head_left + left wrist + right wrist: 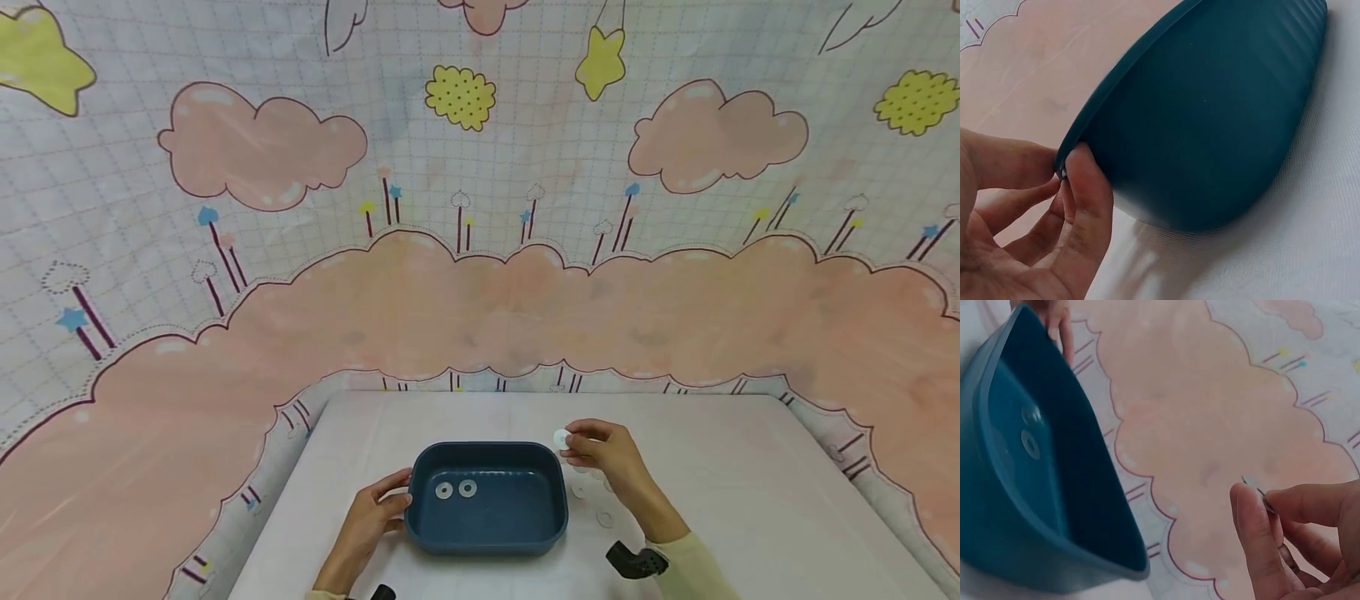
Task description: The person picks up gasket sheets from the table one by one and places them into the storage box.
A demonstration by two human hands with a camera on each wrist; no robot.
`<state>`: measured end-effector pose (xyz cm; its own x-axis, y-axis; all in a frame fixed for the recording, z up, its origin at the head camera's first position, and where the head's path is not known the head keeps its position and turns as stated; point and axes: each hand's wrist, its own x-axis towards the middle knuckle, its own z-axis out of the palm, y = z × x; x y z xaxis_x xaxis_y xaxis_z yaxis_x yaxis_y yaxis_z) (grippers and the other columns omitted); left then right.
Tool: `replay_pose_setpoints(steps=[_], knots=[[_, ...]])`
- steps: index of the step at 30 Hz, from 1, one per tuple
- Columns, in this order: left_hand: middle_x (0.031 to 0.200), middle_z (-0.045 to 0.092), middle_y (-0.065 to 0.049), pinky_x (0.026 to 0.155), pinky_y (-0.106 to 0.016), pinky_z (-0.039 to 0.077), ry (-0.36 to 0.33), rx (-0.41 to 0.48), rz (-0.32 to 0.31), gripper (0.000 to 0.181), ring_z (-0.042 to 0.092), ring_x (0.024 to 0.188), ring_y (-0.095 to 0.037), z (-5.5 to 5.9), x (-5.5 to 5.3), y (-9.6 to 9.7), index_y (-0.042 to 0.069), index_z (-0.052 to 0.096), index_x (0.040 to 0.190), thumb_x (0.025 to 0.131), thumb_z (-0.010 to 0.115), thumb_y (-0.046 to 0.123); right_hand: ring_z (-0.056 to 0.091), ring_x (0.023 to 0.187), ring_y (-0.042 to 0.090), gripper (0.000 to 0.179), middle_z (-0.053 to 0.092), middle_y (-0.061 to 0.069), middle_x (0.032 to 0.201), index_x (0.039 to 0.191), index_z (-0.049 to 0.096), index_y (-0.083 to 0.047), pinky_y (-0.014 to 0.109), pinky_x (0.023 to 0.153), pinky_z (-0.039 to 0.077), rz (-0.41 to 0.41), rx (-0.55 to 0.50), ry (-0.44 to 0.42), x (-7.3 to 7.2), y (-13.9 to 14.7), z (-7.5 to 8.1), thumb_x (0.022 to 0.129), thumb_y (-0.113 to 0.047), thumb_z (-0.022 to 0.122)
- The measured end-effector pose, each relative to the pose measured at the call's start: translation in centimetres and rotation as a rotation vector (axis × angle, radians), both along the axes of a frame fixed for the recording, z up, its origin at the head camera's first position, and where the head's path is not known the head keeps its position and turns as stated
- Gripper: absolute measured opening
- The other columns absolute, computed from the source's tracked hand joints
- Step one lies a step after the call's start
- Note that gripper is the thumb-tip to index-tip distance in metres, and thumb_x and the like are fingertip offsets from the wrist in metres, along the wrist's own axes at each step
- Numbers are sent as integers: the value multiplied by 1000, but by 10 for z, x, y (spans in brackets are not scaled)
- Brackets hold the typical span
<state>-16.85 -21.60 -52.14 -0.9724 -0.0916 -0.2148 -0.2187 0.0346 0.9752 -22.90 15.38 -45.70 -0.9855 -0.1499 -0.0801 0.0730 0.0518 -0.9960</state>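
A dark blue rectangular basin stands on the white table. At its left end my left hand pinches the rim between thumb and fingers, as the left wrist view shows at the basin wall. Two white washers, one left and one right, lie flat on the basin floor. Beyond the basin's far right corner, my right hand holds another white washer between thumb and fingertips. Edge-on, this washer appears thin in the right wrist view.
Several pale washers lie on the table right of the basin, among them one near its wall and one nearer the front, partly under the right arm. A patterned cloth backdrop rises behind the table.
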Motion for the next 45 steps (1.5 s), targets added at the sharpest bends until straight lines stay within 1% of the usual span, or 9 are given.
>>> replay_pose_setpoints(steps=[8, 13, 19, 26, 28, 34, 39, 45], knots=[[129, 58, -18, 63, -32, 53, -18, 1, 15, 48, 65, 91, -21, -2, -4, 1, 3, 55, 138, 90, 62, 2, 74, 83, 24, 33, 68, 10, 96, 117, 60, 9, 27, 72, 59, 37, -43, -6, -3, -20, -3, 91, -9, 68], [129, 59, -17, 63, -32, 54, -19, -1, 15, 48, 65, 91, -22, -2, -7, 0, 3, 55, 138, 90, 61, 2, 74, 85, 28, 31, 68, 12, 96, 115, 62, 7, 27, 72, 59, 45, -51, -9, -3, -32, -3, 90, -10, 68], [128, 59, -17, 63, -31, 54, -20, -2, 14, 48, 65, 91, -22, -2, -7, 0, 2, 55, 137, 90, 62, 2, 74, 82, 21, 33, 69, 11, 96, 116, 62, 8, 27, 73, 59, 77, -65, 4, -2, -44, -1, 91, -12, 68], [127, 60, -17, 62, -31, 53, -20, -8, 26, 47, 65, 90, -22, -2, -6, 2, 2, 56, 137, 90, 61, 2, 74, 80, 20, 30, 69, 10, 93, 114, 63, 7, 27, 72, 58, 106, -85, 5, 1, -59, 0, 90, -11, 68], [127, 60, -17, 62, -32, 54, -19, -8, 29, 47, 65, 90, -22, -2, -6, 2, 2, 56, 136, 90, 61, 1, 74, 80, 19, 30, 69, 11, 94, 114, 64, 7, 26, 72, 58, 119, -89, 2, 1, -64, -1, 90, -11, 69], [126, 60, -17, 62, -32, 54, -17, -2, 31, 47, 65, 90, -23, -1, -6, 2, 2, 56, 136, 90, 61, 1, 74, 81, 21, 30, 69, 11, 94, 113, 64, 7, 27, 73, 58, 155, -103, -15, 3, -77, -5, 90, -12, 69], [125, 60, -17, 62, -32, 54, -12, 5, 25, 47, 65, 89, -22, -1, -5, 2, 1, 56, 136, 90, 61, 1, 74, 77, 18, 29, 69, 9, 91, 112, 64, 8, 27, 71, 58, 176, -125, -37, 3, -88, -11, 89, -10, 69], [125, 60, -17, 63, -31, 54, -5, 5, 20, 48, 65, 89, -21, -1, -5, 1, 0, 56, 136, 89, 62, 1, 73, 75, 16, 28, 69, 9, 90, 111, 63, 10, 26, 70, 59, 203, -151, -65, 4, -99, -17, 89, -7, 67]])
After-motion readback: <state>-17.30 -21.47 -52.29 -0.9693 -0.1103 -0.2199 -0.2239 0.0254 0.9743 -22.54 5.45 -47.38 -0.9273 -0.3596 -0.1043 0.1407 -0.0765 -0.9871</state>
